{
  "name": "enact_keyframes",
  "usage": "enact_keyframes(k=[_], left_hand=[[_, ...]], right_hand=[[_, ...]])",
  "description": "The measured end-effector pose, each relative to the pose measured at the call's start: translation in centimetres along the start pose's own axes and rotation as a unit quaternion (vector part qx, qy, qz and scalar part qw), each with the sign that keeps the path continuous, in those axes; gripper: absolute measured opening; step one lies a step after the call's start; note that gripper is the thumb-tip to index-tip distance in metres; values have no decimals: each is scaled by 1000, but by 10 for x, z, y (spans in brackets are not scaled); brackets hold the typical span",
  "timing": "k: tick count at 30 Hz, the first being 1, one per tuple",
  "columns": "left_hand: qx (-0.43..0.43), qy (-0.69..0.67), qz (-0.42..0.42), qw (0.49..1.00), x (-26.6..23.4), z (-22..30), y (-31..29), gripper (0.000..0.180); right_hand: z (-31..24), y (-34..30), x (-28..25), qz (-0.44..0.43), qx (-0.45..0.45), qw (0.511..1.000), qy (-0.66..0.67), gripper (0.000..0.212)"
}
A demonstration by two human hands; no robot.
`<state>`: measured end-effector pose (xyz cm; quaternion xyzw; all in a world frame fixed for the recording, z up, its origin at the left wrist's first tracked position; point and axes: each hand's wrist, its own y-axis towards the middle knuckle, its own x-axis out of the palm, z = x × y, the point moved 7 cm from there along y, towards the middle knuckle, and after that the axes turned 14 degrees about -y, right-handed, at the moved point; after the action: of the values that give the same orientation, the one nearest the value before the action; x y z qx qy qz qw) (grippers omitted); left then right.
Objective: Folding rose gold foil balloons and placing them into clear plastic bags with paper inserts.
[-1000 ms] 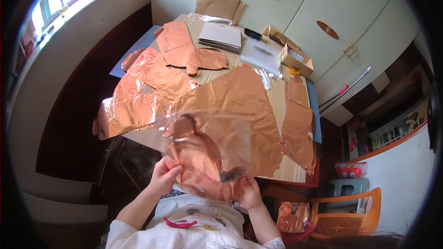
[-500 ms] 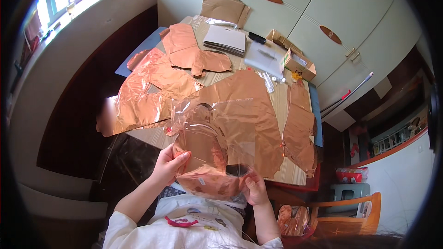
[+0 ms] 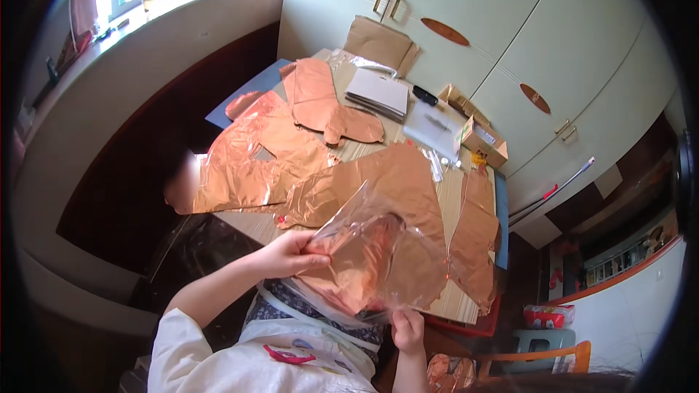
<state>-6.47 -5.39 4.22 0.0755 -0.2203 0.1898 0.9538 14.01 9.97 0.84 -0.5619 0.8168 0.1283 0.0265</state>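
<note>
In front of my body I hold a clear plastic bag (image 3: 416,255) with a folded copper-coloured foil balloon (image 3: 349,266) inside. My left hand (image 3: 291,255) is closed on the bag's left edge, thumb on top. My right hand (image 3: 408,329) pinches its lower right corner. Behind the bag, a large flat foil balloon (image 3: 393,182) covers the near middle of the table, partly hidden by the bag. More flat foil balloons lie around it: a crumpled one (image 3: 233,175) to the left, a smaller one (image 3: 313,98) farther back, and a narrow one (image 3: 477,240) at the right.
Toward the back of the table (image 3: 358,149) are a stack of white-topped sheets (image 3: 377,93), a black object (image 3: 425,95), a clear sleeve (image 3: 429,127) and an open cardboard box (image 3: 486,140). Cabinets (image 3: 480,22) stand behind. A wooden chair (image 3: 535,354) is at the lower right.
The bag has tilted, its upper edge now slanting, and my right hand has slid down to its lower corner. My left hand sits slightly farther right. The whole view has shifted a little.
</note>
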Motion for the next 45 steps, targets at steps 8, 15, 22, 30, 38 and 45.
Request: enact_keyframes(k=[8, 15, 22, 30, 38, 45], left_hand=[[-47, -68, -13, 996, -27, -77, -42, 11], [-203, 534, 86, 817, -31, -100, -92, 29], [-51, 236, 80, 967, 31, -49, -126, 29], [-101, 270, 74, 955, 30, -71, -133, 24], [-103, 262, -231, 931, -22, 33, -116, 13], [231, 789, 39, 569, -119, 47, -1, 22]], right_hand=[[-53, -25, 23, -32, -148, 971, -186, 9], [-47, -22, 81, -95, -105, 964, -226, 11], [-23, 0, 128, -175, -38, 952, -249, 21], [-11, 14, 150, -429, 41, 888, -158, 24], [20, -4, 148, -516, 300, 799, -74, 21], [17, -10, 178, -501, 119, 856, -56, 23]])
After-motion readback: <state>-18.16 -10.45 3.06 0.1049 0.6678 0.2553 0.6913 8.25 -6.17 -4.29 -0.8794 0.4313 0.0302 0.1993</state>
